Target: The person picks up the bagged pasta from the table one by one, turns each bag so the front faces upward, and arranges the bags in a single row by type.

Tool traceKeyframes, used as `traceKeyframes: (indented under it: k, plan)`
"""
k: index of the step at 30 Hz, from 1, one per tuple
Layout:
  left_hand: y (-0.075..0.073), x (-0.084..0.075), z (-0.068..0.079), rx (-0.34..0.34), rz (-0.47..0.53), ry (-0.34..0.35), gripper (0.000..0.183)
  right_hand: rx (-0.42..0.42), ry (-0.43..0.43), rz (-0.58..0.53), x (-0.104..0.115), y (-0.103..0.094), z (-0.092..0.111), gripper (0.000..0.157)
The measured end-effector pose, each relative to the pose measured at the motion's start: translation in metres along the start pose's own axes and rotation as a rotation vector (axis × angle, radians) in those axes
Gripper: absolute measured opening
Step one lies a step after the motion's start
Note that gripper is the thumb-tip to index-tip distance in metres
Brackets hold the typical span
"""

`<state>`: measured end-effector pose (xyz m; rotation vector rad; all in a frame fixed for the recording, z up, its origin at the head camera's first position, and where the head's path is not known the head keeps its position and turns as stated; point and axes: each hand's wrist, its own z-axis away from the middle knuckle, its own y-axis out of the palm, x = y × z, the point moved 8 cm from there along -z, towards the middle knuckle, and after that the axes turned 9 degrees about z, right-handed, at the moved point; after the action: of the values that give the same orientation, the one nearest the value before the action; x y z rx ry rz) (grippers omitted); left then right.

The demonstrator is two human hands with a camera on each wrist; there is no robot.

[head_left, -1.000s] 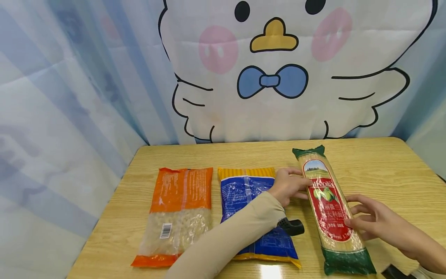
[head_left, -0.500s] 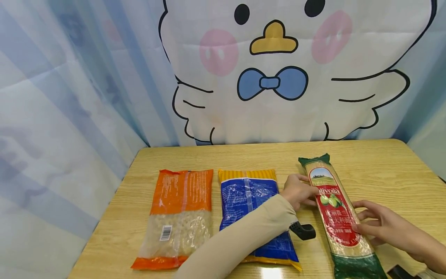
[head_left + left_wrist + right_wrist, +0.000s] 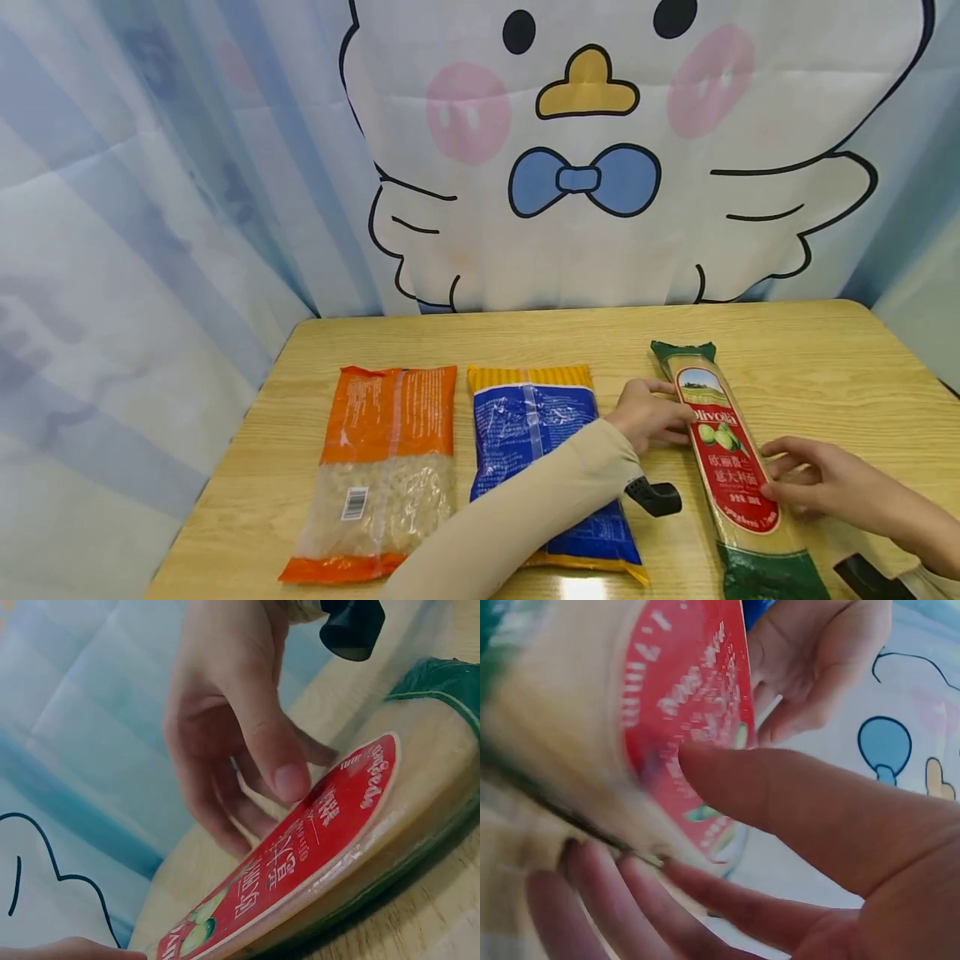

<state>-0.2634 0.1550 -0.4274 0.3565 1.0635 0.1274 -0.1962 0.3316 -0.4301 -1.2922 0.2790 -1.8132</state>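
Observation:
A long spaghetti packet [image 3: 738, 483] with green ends and a red label lies slanted on the right of the table, face up. My left hand [image 3: 651, 415] holds its left edge near the upper part of the label, thumb on the front. At the opposite edge, lower down, my right hand [image 3: 828, 485] grips it. The right wrist view has the right thumb [image 3: 780, 791] over the label and the fingers [image 3: 622, 900] along the underside edge. In the left wrist view, the left hand [image 3: 75, 950] barely shows at the bottom left corner.
Left of the packet, a blue bag [image 3: 510, 433] with yellow ends lies partly under my left sleeve [image 3: 525, 508]. Farther left is an orange bag [image 3: 390, 417] with a see-through lower half and pale contents. A cartoon-printed curtain [image 3: 577, 258] hangs behind the wooden table [image 3: 247, 500].
Both hands have shifted the spaghetti packet slightly right and nearer to me, mostly in the first half second. The orange and blue bags stay where they were.

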Motion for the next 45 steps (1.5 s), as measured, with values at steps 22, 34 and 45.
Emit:
traceKeyframes:
  k: [22,34,45]
  plan:
    - [-0.022,-0.038,0.011,0.203,-0.051,0.117,0.027,-0.293,-0.103,0.201,0.051,-0.016,0.007,0.071]
    - [-0.046,-0.061,0.018,0.237,-0.080,0.195,0.026,-0.316,-0.184,0.180,0.070,-0.007,0.006,0.067]
    - [-0.077,-0.082,0.028,0.241,-0.114,0.244,0.033,-0.330,-0.251,0.128,0.087,0.008,0.005,0.067]
